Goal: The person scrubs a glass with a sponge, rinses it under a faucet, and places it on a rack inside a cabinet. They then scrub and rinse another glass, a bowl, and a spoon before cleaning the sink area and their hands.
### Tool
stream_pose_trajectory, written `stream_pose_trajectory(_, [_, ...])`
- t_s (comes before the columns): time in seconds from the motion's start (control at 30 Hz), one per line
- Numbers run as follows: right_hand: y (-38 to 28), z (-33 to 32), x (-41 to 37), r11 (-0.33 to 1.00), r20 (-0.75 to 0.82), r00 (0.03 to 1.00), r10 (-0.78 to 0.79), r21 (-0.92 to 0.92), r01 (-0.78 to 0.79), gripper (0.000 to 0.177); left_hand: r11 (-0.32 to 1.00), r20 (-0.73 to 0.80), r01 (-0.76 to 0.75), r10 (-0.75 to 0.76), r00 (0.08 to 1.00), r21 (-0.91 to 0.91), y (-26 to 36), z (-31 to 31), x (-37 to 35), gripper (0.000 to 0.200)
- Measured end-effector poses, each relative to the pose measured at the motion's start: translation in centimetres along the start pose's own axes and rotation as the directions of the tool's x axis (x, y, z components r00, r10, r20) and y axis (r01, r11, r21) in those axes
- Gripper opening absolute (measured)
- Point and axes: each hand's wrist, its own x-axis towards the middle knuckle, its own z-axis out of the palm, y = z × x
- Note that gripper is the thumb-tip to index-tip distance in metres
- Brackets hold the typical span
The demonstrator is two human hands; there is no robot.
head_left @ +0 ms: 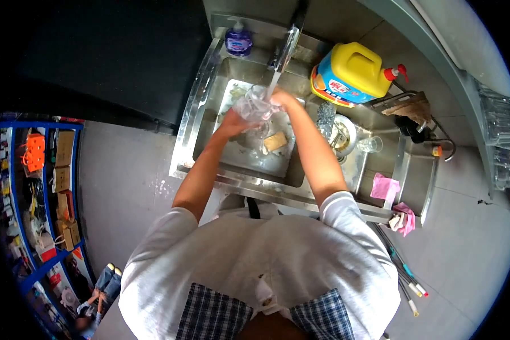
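Note:
Over the left basin of the steel sink (181, 148), my left hand (233, 123) and my right hand (282, 100) hold a clear glass vessel (253, 106) between them. My left hand grips its lower left side, and my right hand is closed at its right side. Water runs from the faucet (289, 46) down beside my right fingers. A tan sponge (275, 141) lies in the basin below the glass. The exact outline of the glass is hard to make out.
A yellow detergent jug (354, 71) and a purple soap bottle (238, 41) stand behind the sink. To the right are a bowl (344, 136), a glass (370, 145) and pink cloths (385, 187). A person (99, 292) is at the lower left, near blue shelves (46, 187).

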Motion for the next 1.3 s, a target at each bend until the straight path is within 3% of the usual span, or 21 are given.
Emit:
stream_pose_trajectory(0.07, [0.7,2.1,-0.5,0.973,-0.137,0.968,-0.208,-0.134,0.19,0.029,0.988,-0.003,0.026,-0.026,1.0,0.151,-2.7,-1.1,0.8,0.076])
stream_pose_trajectory(0.1, [-2.0,3.1,-3.1,0.912,-0.231,0.923,-0.307,-0.349,0.216,0.026,0.994,-0.009,0.034,-0.033,0.999,0.108,-2.3,-0.8,0.4,0.076])
stream_pose_trajectory(0.23, [-2.1,4.7,-4.6,0.752,-0.208,0.725,-0.656,-0.254,0.608,0.024,0.998,-0.102,0.051,-0.055,0.993,-0.04,-2.1,1.3,-1.7,0.073])
stream_pose_trajectory(0.33, [-2.7,4.2,-5.6,0.862,-0.285,0.852,-0.438,-0.403,0.309,0.026,0.986,-0.13,0.106,-0.122,0.984,-0.125,-1.9,2.8,-1.8,0.071])
stream_pose_trajectory(0.43, [-4.2,4.5,-5.6,0.868,-0.454,0.774,-0.443,-0.433,0.242,0.027,0.938,-0.107,0.217,-0.253,0.962,-0.272,-1.6,3.9,-1.7,0.07])
stream_pose_trajectory(0.53, [-5.0,4.5,-4.8,0.78,-0.615,0.586,-0.527,-0.076,0.621,0.027,0.903,-0.122,0.232,-0.293,0.948,-0.361,-2.2,3.9,-1.2,0.068])
stream_pose_trajectory(0.6, [-5.4,4.3,-4.2,0.763,-0.562,0.742,-0.366,0.276,0.585,0.026,0.889,-0.138,0.249,-0.322,0.937,-0.385,-2.9,3.8,-1.5,0.067])
stream_pose_trajectory(0.7, [-5.7,3.9,-3.4,0.57,-0.356,0.92,-0.162,0.728,0.382,0.026,0.872,-0.148,0.319,-0.395,0.907,-0.372,-2.7,3.6,-1.8,0.064])
stream_pose_trajectory(0.8, [-5.3,4.4,-2.9,0.466,-0.372,0.886,-0.276,0.755,0.462,0.027,0.877,-0.217,0.326,-0.415,0.884,-0.353,-2.0,3.9,-1.8,0.059])
stream_pose_trajectory(0.87, [-4.4,4.3,-2.3,0.32,-0.241,0.927,-0.289,0.888,0.33,0.026,0.876,-0.279,0.27,-0.397,0.875,-0.399,-2.3,4.2,-1.6,0.051])
stream_pose_trajectory(0.93, [-3.5,3.8,-2.7,0.171,-0.112,0.943,-0.312,0.97,0.172,0.025,0.821,-0.227,0.3,-0.45,0.864,-0.486,-1.3,4.4,-1.6,0.055])
stream_pose_trajectory(0.97, [-3.3,3.6,-2.6,0.284,-0.148,0.955,-0.257,0.933,0.22,0.026,0.79,-0.199,0.312,-0.472,0.859,-0.527,-0.7,4.6,-1.5,0.057])
stream_pose_trajectory(1.07, [-6.3,3.3,-4.9,0.34,-0.193,0.948,-0.254,0.9,0.274,0.024,0.767,-0.105,0.336,-0.461,0.881,-0.547,-1.8,4.3,-1.1,0.054])
stream_pose_trajectory(1.1, [-6.0,2.8,-4.8,0.372,-0.189,0.919,-0.346,0.872,0.319,0.015,0.776,-0.101,0.34,-0.456,0.884,-0.532,-1.4,4.5,-1.2,0.054])
stream_pose_trajectory(1.2, [-5.5,2.9,-4.8,0.504,-0.432,0.845,-0.316,0.677,0.535,0.012,0.794,-0.126,0.335,-0.453,0.883,-0.508,-1.3,4.6,-0.7,0.055])
stream_pose_trajectory(1.23, [-3.7,2.3,-4.2,0.774,-0.581,0.684,-0.441,0.14,0.618,0.03,0.792,-0.161,0.324,-0.462,0.872,-0.517,-2.5,4.4,-0.1,0.055])
stream_pose_trajectory(1.27, [-1.9,2.2,-3.8,0.802,-0.555,0.707,-0.439,0.112,0.586,0.036,0.793,-0.198,0.306,-0.465,0.863,-0.527,-3.5,4.1,0.5,0.055])
stream_pose_trajectory(1.3, [0.4,2.4,-3.7,0.829,-0.528,0.729,-0.435,0.081,0.553,0.042,0.752,-0.089,0.325,-0.452,0.888,-0.574,-2.3,4.0,0.5,0.052])
